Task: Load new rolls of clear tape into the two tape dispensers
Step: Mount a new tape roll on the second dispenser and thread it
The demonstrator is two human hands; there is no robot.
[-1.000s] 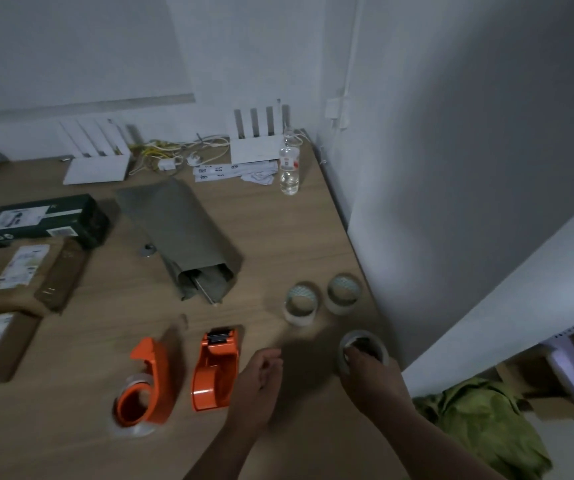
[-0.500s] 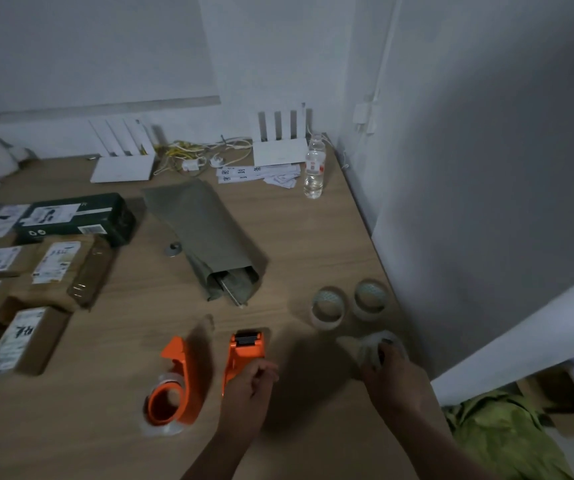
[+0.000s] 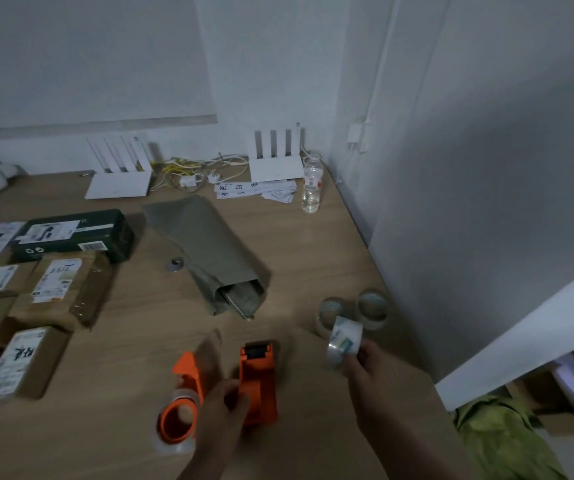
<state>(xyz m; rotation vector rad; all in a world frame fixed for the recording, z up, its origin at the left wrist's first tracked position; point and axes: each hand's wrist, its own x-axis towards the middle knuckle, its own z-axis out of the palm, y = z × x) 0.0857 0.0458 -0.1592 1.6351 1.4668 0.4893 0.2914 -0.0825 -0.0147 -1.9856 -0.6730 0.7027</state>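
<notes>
Head view: a wooden bench (image 3: 330, 244) is seen, cluttered at its left edge with brown cardboard parcels (image 3: 60, 289) bearing white labels and a dark green box (image 3: 74, 235). A grey-green flat pouch (image 3: 206, 254) is laid diagonally mid-bench, its open end turned toward the dispensers, with a small metal washer (image 3: 174, 264) just beside it. Two white routers (image 3: 275, 161) with upright antennas, tangled cables (image 3: 192, 171), paper slips (image 3: 254, 190) and a clear plastic water bottle (image 3: 311, 185) are lined along the far wall. Something green and crumpled (image 3: 500, 434) is seen below the bench at lower right.

Two orange plastic tape dispensers are placed near the front edge. The left dispenser (image 3: 183, 396) is laid on its side, with a clear roll around its round hub. The right dispenser (image 3: 257, 379) is stood upright, black roller at its top, and is gripped at its near end by the left hand (image 3: 221, 420). A clear tape roll (image 3: 342, 341), glossy, with a small printed label, is pinched by the right hand (image 3: 370, 372) and held raised above the bench, right of the dispensers. It partly blocks one of two spare rolls (image 3: 370, 308) lying flat near the wall; edges are blurred.
</notes>
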